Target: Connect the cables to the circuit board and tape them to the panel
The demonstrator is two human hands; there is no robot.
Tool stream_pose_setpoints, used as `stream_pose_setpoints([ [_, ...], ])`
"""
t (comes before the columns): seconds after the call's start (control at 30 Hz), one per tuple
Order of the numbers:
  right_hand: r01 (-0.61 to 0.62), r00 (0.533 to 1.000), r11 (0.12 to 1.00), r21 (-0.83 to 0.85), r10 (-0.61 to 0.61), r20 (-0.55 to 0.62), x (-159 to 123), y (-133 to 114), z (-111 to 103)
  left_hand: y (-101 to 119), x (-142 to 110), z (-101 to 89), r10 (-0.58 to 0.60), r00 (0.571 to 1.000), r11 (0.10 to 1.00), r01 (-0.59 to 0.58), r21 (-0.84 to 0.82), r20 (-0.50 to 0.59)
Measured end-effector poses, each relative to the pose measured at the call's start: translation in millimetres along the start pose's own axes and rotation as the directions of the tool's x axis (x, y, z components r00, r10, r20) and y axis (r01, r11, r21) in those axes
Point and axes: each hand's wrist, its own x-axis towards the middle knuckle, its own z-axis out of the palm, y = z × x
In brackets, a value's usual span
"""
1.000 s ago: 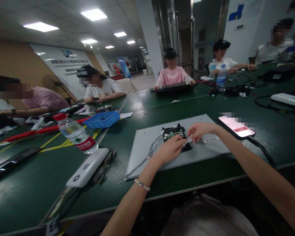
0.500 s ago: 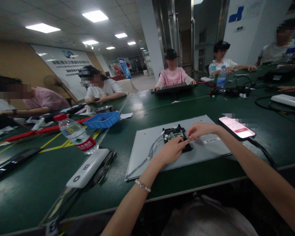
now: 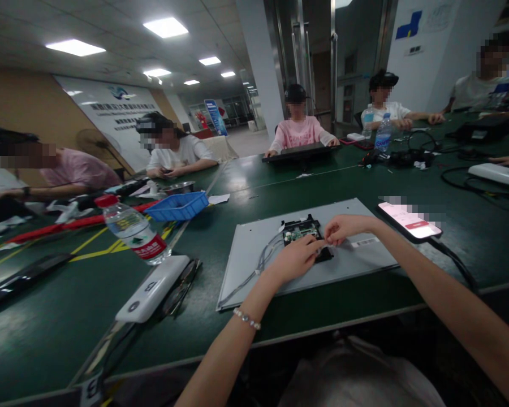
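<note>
A flat grey panel (image 3: 248, 249) lies in front of me, with a green circuit board (image 3: 296, 233) in a black bracket (image 3: 311, 222) on it. Grey cables (image 3: 261, 264) run from the board's left side to the panel's near left corner. My left hand (image 3: 299, 259) rests palm down over the near part of the board and bracket, fingers stretched to the right. Just right of the bracket, my right hand (image 3: 346, 227) is closed in a pinch, its fingertips close to the left ones. What it pinches, if anything, is too small to make out.
Right of the panel lies a lit phone (image 3: 409, 220) with a cable. To the left are a white power bank (image 3: 152, 288), glasses (image 3: 182, 287), a tilted water bottle (image 3: 131, 230) and a blue tray (image 3: 180, 207). Several people sit around the green table (image 3: 220, 350).
My right hand has shifted very slightly, its fingertips now lower and closer to the left ones. A small pale bit visible between the hands earlier is now mostly hidden.
</note>
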Motion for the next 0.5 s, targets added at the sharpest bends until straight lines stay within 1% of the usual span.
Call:
stream_pose_setpoints([
  [0.1, 0.001, 0.999, 0.999, -0.032, -0.003, -0.039, -0.6, 0.6, -2.5, -0.7, -0.1, 1.2, -0.007, 1.000, 1.000, 0.007, -0.004, 0.003],
  [0.17, -0.002, 0.997, 0.997, -0.080, -0.004, -0.079, -1.7, 0.6, -5.0, -1.2, -0.2, 2.4, -0.013, 1.000, 1.000, 0.013, -0.004, 0.002],
  [0.23, -0.005, 0.996, 0.990, -0.142, -0.008, -0.094, -3.3, 0.3, -7.3, -1.6, -0.3, 3.2, -0.017, 1.000, 1.000, 0.017, 0.001, -0.004],
  [0.37, 0.013, 0.999, 0.972, -0.236, -0.025, -0.048, -4.0, 1.5, -9.2, -1.6, -0.5, 2.3, 0.002, 1.000, 1.000, -0.002, 0.013, -0.016],
  [0.5, 0.050, 0.998, 0.968, -0.244, -0.056, -0.018, 1.6, 8.2, -9.3, -0.8, -0.4, 1.0, 0.030, 0.999, 0.999, -0.030, 0.025, -0.011],
])
